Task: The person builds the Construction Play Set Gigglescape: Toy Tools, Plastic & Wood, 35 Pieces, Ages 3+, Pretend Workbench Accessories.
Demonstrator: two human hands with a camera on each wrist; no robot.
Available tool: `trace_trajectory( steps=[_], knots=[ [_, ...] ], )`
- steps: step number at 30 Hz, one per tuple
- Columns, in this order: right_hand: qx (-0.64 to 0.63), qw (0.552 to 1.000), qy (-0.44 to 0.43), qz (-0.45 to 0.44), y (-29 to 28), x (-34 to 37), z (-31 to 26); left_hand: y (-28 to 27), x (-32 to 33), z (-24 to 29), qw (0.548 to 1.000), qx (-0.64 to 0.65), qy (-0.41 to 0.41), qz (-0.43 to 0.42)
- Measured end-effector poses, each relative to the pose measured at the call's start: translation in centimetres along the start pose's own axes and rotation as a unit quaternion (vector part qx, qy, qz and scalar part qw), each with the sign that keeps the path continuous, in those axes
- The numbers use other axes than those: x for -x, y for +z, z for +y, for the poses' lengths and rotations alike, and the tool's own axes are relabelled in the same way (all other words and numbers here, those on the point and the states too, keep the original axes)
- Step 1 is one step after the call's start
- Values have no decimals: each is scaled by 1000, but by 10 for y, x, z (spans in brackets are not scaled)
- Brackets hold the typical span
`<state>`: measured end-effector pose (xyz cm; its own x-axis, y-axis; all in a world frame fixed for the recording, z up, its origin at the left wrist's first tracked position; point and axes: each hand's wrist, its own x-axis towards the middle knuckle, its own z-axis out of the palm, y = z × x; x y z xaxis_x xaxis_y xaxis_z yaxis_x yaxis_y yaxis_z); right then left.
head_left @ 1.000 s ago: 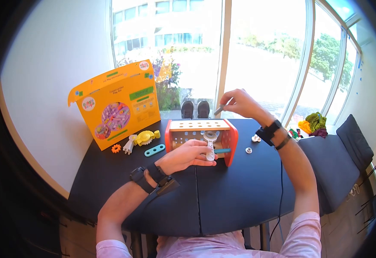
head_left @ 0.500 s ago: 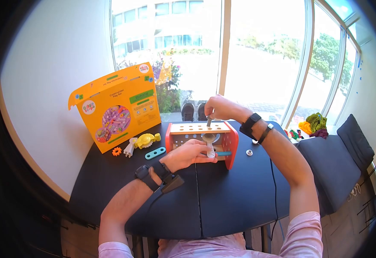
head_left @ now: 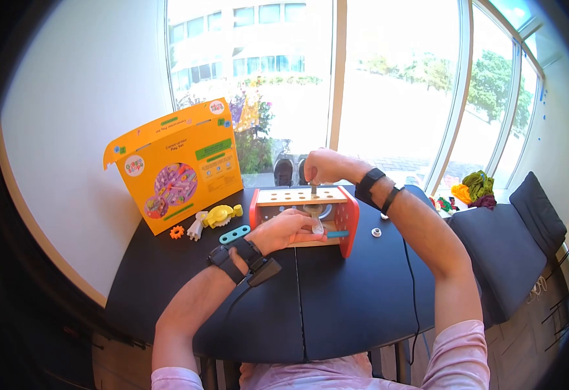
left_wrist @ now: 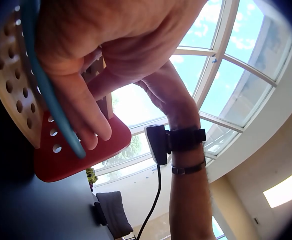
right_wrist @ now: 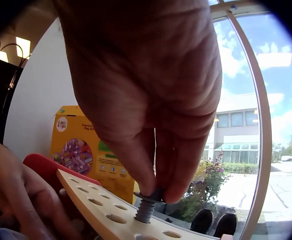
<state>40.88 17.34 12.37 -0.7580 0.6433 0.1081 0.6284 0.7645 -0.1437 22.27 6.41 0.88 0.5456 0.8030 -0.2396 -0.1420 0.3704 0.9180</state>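
Note:
A toy workbench [head_left: 348, 227] with red side panels and a perforated wooden top board [right_wrist: 88, 201] stands on the dark table. From above, my right hand [head_left: 330, 167] pinches the head of a grey toy screw [right_wrist: 145, 211]. The screw's threaded shank stands upright in one of the board's holes. Below the board, my left hand [head_left: 286, 231] holds a white toy wrench [head_left: 317, 225] by its handle, the ring end under the screw and partly hidden. A blue strip [left_wrist: 52, 102] runs alongside the left fingers.
A yellow play set box [head_left: 180, 166] stands at the back left. Before it lie an orange gear [head_left: 176, 231], yellow pieces [head_left: 219, 215] and a teal perforated strip [head_left: 234, 234]. A small white piece [head_left: 376, 232] sits right of the workbench. A cable [head_left: 410, 279] crosses the table's right side.
My right hand has come left and down, bringing the grey screw from the air beside the workbench into a top-board hole. The white wrench has moved slightly down, its ring end tilting back under the board.

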Motion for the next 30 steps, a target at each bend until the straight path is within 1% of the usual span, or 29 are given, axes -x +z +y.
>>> trace_trajectory(
  steps=[2, 5, 8, 11, 14, 20, 23, 26, 30],
  knots=[
    [14, 1000, 6, -19, 4, -4, 4, -2, -2, 0, 1000, -2, -2, -4],
    [-5, 1000, 4, -23, 10, -7, 9, -2, -2, 0, 1000, -7, -4, -4],
    [7, 1000, -7, -26, 10, -6, 9, -4, -6, -1, 1000, -4, -6, -7],
    [6, 999, 1, -32, 15, -7, 11, -2, -5, -1, 1000, -5, -5, 0],
    [2, 1000, -24, -13, 22, -10, 18, -1, -4, 0, 1000, -7, -2, 6],
    [-2, 1000, -12, -24, 23, -11, 19, -2, -5, -2, 1000, -10, 16, 2],
    [14, 999, -27, -17, 21, -10, 17, -2, -6, -1, 1000, -15, 20, 5],
    [23, 999, -9, -38, 20, -9, 15, 0, -4, 1, 1000, -13, 16, 6],
    [72, 994, 32, -75, 12, -4, 3, 0, -3, 0, 1000, -10, 14, 1]
  ],
)
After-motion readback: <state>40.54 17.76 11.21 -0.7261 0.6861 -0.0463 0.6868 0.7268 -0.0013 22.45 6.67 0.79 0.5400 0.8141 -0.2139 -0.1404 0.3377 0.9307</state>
